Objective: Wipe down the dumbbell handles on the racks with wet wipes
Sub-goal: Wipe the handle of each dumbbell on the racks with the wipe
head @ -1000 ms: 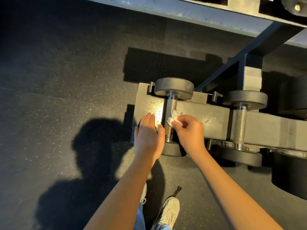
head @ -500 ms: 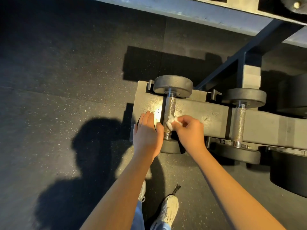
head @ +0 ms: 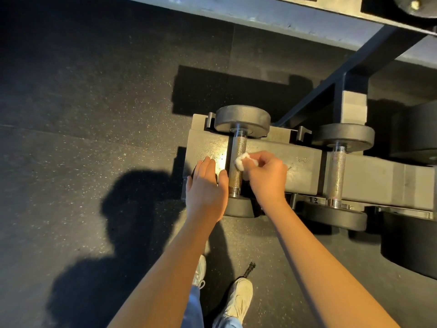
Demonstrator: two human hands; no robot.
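Since half a second ago the right hand (head: 267, 179) has slid the wipe (head: 241, 161) a little way up the handle (head: 238, 147), away from the person, while the left hand (head: 205, 188) has barely shifted; nearest the camera two pale shoes (head: 238, 297) stand on the dark speckled floor (head: 94, 114), with blue trouser legs just above them, and the person's shadow (head: 132, 209) falls to the left; both bare forearms reach forward from the bottom edge; the left hand lies flat on the end of the rack (head: 295, 171), fingers straight and held together, the thumb just beside the handle's near end; the right hand pinches the balled white wipe between thumb and fingertips, its other fingers curled, and presses it against the right side of the knurled steel handle about midway along; that handle belongs to the dumbbell (head: 242, 119) at the rack's left end, which lies across the lower beam with one black head on the near side, partly behind the left hand, and the other on the far side; a second dumbbell (head: 338, 171) lies in the next slot to the right, apart from both hands; larger dark weights (head: 411, 245) sit at the right edge; farther off a slanted strut (head: 343, 74) rises to the grey upper rail (head: 260, 17).
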